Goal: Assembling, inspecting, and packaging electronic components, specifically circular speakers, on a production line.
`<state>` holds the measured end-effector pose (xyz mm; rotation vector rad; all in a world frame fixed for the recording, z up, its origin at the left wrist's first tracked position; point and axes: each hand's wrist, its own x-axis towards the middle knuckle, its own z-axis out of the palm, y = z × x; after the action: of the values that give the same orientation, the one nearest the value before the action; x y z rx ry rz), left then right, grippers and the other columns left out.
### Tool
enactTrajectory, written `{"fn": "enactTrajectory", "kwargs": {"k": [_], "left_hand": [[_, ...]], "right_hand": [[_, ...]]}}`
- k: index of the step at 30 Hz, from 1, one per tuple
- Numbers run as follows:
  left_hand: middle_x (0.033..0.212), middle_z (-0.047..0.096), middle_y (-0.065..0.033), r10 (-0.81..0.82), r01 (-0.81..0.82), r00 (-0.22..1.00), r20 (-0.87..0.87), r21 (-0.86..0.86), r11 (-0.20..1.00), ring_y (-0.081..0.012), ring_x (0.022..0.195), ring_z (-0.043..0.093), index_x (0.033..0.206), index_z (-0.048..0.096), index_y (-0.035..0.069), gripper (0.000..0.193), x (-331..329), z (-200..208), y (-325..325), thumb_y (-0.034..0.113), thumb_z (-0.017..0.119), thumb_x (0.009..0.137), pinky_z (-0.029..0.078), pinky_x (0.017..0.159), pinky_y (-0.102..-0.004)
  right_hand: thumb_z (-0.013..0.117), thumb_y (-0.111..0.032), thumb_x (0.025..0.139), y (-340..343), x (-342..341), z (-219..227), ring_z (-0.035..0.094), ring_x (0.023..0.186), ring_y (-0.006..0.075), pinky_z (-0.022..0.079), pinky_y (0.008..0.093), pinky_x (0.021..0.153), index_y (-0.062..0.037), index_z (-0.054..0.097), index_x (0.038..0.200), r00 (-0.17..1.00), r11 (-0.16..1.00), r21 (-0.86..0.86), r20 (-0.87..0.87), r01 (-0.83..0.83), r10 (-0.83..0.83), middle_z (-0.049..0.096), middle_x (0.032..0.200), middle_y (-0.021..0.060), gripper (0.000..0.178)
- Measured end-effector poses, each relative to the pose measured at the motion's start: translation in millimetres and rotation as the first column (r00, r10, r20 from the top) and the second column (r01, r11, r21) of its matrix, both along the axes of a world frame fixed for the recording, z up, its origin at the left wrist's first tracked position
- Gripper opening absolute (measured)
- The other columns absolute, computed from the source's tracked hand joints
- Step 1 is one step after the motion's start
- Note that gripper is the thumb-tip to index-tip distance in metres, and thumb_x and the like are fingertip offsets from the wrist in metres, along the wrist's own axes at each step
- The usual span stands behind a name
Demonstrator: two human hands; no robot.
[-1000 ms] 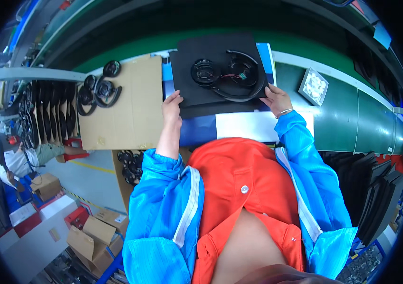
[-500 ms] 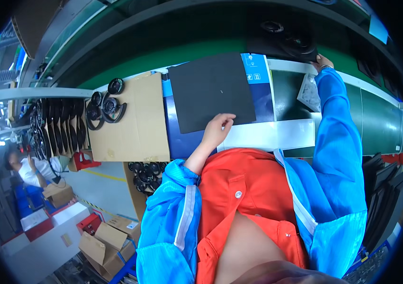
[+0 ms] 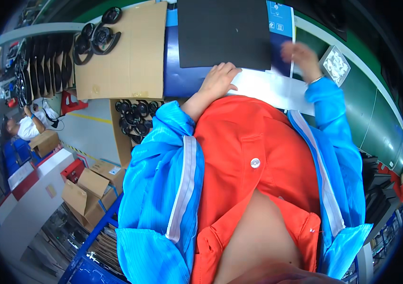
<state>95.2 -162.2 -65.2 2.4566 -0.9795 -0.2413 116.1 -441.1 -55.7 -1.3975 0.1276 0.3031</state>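
Note:
My left hand (image 3: 219,79) lies with its fingers stretched out at the near edge of a black sheet (image 3: 225,33), where a white strip (image 3: 270,89) begins. The sheet rests on a blue printed board (image 3: 189,78). My right hand (image 3: 303,60) hovers by the sheet's right side, near the board's right edge. Motion smears its fingers, so whether it holds anything does not show. Just right of it stands a small open box (image 3: 336,65) of white pieces.
At left, several black headphones (image 3: 102,38) lie on a cardboard sheet (image 3: 125,57). More hang on a rack (image 3: 45,68), and others fill a carton (image 3: 135,118) below. A person (image 3: 28,120) sits far left. A green work surface (image 3: 369,104) extends right. Black panels (image 3: 379,189) stand lower right.
My right hand has left the dark item at the back and come nearer, toward the sheet. My left hand's fingers have straightened at the near edge. The view has tilted down.

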Motion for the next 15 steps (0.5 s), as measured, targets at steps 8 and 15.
{"fn": "enactTrajectory", "kwargs": {"k": [8,15], "left_hand": [[0.085,0.049,-0.0041,0.010,-0.015,0.998,-0.061,-0.075,0.997,-0.0199,0.083,0.049,0.082,0.058,0.009,0.030,-10,-16,4,0.022,0.067,0.057,0.037,0.075,-0.0322],[0.084,0.051,-0.0014,-0.127,0.129,0.992,0.024,-0.100,0.987,-0.0175,0.083,0.051,0.086,0.057,0.011,0.036,0,-10,28,0.028,0.066,0.056,0.035,0.073,-0.0320]], "right_hand": [[0.064,-0.005,0.062,72,-76,-29,0.047,0.088,0.0188,0.039,0.0248,0.079,-0.0067,0.054,0.099,0.955,0.752,-0.639,0.090,-0.162,0.282,0.047,0.092,0.0082,0.038],[0.068,-0.001,0.053,81,-78,-32,0.044,0.089,0.0248,0.038,0.0287,0.080,-0.0126,0.057,0.094,0.952,0.654,-0.754,0.156,-0.059,0.265,0.043,0.091,0.0090,0.044]]}}
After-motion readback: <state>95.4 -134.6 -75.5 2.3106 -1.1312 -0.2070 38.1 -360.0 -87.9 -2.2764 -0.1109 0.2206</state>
